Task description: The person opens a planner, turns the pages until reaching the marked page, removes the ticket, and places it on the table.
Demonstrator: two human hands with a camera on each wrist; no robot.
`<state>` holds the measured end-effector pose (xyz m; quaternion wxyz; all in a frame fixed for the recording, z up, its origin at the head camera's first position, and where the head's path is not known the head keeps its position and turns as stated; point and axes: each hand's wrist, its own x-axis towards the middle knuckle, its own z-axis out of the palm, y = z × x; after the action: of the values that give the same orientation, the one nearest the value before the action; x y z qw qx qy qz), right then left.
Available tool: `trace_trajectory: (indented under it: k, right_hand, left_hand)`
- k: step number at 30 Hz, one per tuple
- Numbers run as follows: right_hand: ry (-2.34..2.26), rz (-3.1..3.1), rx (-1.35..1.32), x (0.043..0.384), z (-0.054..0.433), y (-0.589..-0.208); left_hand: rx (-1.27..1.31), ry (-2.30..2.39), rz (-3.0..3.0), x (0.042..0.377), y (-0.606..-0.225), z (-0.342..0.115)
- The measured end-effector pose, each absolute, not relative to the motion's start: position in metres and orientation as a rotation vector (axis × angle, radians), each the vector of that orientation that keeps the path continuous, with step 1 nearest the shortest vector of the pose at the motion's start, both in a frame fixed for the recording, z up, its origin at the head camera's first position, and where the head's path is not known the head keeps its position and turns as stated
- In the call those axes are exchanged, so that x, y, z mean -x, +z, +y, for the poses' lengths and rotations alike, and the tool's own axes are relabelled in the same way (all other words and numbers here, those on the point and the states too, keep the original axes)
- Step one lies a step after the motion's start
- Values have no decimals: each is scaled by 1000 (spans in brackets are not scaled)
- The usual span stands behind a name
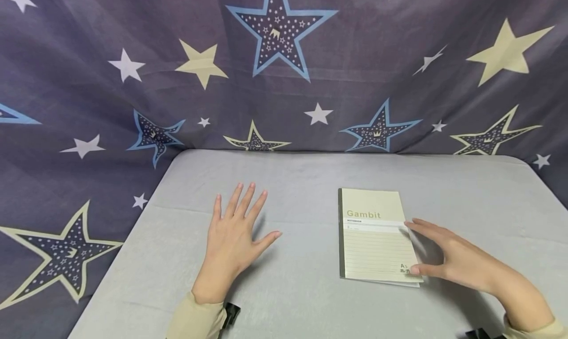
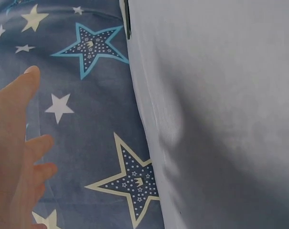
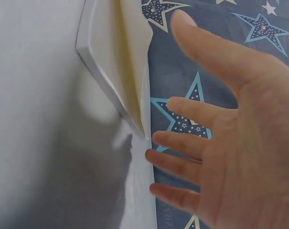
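A notebook [image 1: 374,250] with a cream cover, a dark spine on its left and the word "Gambit" lies right of the table's middle. Its cover stands slightly raised at the lower right edge, and the right wrist view shows the pages [image 3: 106,71] side-on. My right hand [image 1: 461,260] is beside its right edge, thumb and fingers apart; in the head view the thumb tip overlaps the lower right corner. In the right wrist view that hand [image 3: 240,148] grips nothing. To the left, my left hand [image 1: 230,243] hovers over the table, fingers spread and holding nothing.
A grey cloth covers the table [image 1: 293,191]. Behind and to the left hangs a dark curtain [image 1: 186,18] printed with stars, meeting the table's far edge. Both sleeves are beige, with a black strap piece [image 1: 231,314] at the left wrist.
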<state>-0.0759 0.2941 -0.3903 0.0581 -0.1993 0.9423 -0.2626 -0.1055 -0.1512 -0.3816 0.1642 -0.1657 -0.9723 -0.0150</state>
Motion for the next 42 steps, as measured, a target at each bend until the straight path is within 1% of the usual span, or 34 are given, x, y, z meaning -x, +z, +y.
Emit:
trace_trajectory:
  k: [10, 16, 33, 38, 42]
  right_hand:
    - [-811, 2736, 599, 71, 293, -403]
    - [-802, 2765, 617, 71, 292, -403]
    - [-758, 2944, 612, 62, 277, -367]
    - [-790, 3048, 687, 61, 267, -359]
    - [-784, 3171, 794, 60, 250, -354]
  left_hand:
    - [495, -38, -2804, 106, -381, -151]
    - [491, -37, -2812, 106, -381, -151]
    - [515, -156, -2815, 105, -381, -153]
    - [556, -217, -2803, 104, -381, -153]
    - [580, -251, -2811, 103, -381, -153]
